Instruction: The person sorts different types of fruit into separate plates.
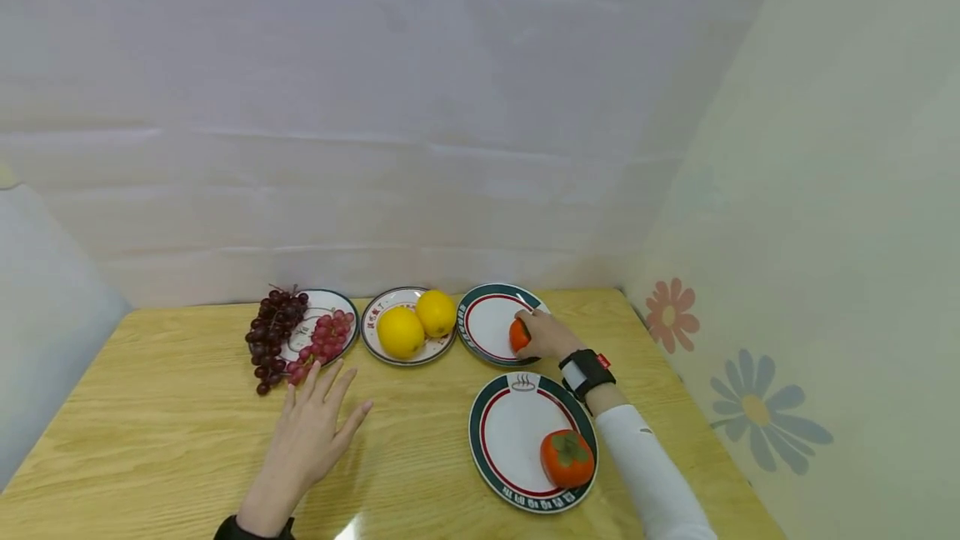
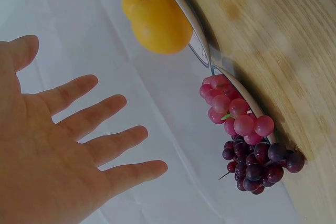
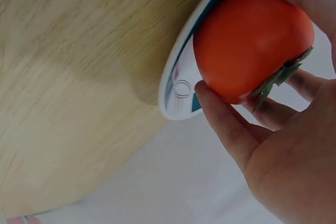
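Observation:
My right hand (image 1: 547, 335) grips an orange-red persimmon (image 3: 252, 40) with a green calyx, thumb on one side and fingers on the other. It is at the right part of the back green-rimmed plate (image 1: 487, 319). A second persimmon (image 1: 567, 458) sits on the nearer green-rimmed plate (image 1: 510, 448). With fingers spread, my left hand (image 1: 311, 423) holds nothing; it hovers over the table just in front of the pink grapes (image 1: 330, 336). Dark grapes (image 1: 272, 332) lie beside them, spilling over the left edge of their plate (image 1: 318, 301).
Two yellow-orange round fruits (image 1: 401, 332) rest on the middle plate (image 1: 386, 300). The three back plates stand in a row on the wooden table (image 1: 150, 407), near a white cloth backdrop (image 1: 337, 148). A wall with flower pictures (image 1: 757, 411) borders the right side.

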`<action>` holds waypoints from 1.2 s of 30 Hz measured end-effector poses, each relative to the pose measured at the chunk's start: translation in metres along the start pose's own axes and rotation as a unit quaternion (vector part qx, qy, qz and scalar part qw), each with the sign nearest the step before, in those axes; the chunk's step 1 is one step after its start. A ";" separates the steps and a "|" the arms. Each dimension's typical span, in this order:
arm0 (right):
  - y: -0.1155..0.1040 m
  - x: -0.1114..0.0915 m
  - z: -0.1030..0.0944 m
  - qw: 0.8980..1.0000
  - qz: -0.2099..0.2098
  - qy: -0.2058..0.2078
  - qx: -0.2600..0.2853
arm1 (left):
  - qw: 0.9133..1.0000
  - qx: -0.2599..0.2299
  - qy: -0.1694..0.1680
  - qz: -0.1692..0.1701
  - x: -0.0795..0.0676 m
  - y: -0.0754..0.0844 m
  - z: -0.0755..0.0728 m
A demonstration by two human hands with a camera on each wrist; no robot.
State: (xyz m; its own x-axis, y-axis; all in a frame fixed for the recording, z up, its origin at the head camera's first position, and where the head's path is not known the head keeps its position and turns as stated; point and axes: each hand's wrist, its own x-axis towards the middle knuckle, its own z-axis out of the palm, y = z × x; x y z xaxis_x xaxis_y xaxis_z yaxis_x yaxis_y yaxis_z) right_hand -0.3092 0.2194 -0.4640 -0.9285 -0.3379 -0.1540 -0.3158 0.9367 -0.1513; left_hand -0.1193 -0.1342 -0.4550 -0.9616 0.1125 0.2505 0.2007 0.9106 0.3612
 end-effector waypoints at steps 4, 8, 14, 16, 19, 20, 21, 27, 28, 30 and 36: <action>0.004 0.010 -0.001 0.999 0.039 0.005 0.007 | 1.000 0.003 0.006 0.006 0.002 0.000 0.000; 0.006 0.014 -0.004 0.997 0.067 0.017 0.016 | 1.000 0.003 0.010 0.011 0.003 0.000 0.000; 0.009 0.011 -0.005 0.997 0.064 0.026 0.034 | 1.000 0.004 0.008 0.009 0.003 0.003 -0.002; 0.008 0.006 -0.007 0.998 0.051 0.035 0.031 | 1.000 0.005 0.010 0.010 0.003 0.003 -0.002; 0.004 -0.010 -0.014 0.998 0.027 0.052 0.020 | 1.000 0.005 0.011 0.010 0.003 0.004 -0.002; 0.002 -0.017 -0.016 0.998 0.016 0.058 0.013 | 1.000 0.005 0.010 0.010 0.003 0.004 -0.002; -0.001 -0.025 -0.019 0.998 0.006 0.063 0.010 | 1.000 0.004 0.010 0.010 0.003 0.004 -0.002; -0.019 -0.082 -0.024 1.000 -0.002 0.025 0.010 | 1.000 0.003 0.008 0.011 0.002 0.005 -0.002; -0.021 -0.091 -0.023 1.000 -0.002 0.010 0.017 | 1.000 0.003 0.007 0.010 0.002 0.005 -0.002; -0.025 -0.110 -0.019 0.999 -0.002 -0.020 0.036 | 1.000 0.004 0.004 0.009 0.002 0.005 -0.002; -0.027 -0.154 0.003 0.991 -0.002 -0.093 0.097 | 1.000 0.007 0.001 0.005 0.001 0.004 -0.001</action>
State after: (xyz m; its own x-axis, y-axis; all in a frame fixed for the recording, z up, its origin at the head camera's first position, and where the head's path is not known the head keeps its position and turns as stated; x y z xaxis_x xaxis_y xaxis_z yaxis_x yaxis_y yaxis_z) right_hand -0.1572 0.2460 -0.4396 -0.8697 -0.3690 -0.3277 -0.2589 0.9065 -0.3336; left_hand -0.1192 -0.1311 -0.4526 -0.9592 0.1216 0.2554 0.2082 0.9146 0.3467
